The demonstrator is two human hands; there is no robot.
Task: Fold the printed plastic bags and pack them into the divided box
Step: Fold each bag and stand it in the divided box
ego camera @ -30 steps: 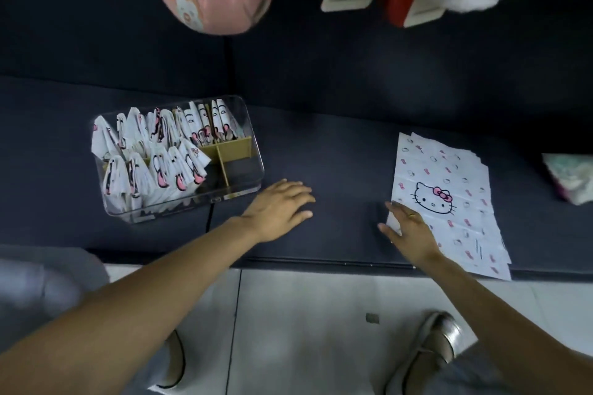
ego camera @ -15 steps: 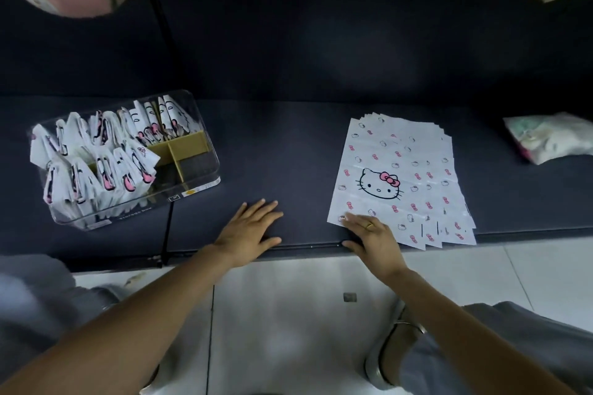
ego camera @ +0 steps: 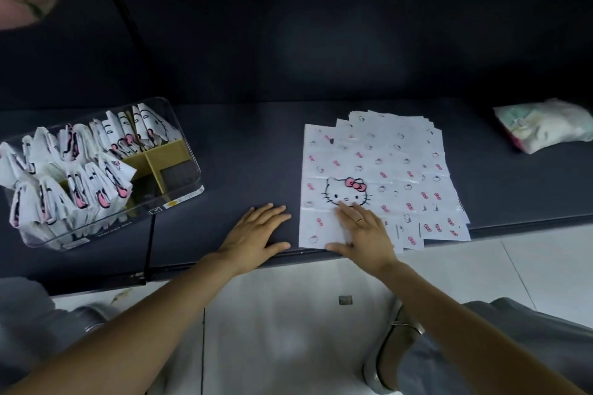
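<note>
With my right hand (ego camera: 361,232) pressing flat, fingers straight, on the top bag (ego camera: 362,170) to slide it free, my left hand (ego camera: 256,229) rests open just beside, the divided box (ego camera: 179,176) waiting beyond it.

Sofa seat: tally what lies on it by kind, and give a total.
Clear divided box holding folded bags: 1
Fanned stack of flat printed bags: 1 (sheets too overlapped to count)
Pale wrapped packet at the far right: 1
Hands resting flat: 2, the left hand on the bare seat, the right hand on the top bag
Total: 5
</note>
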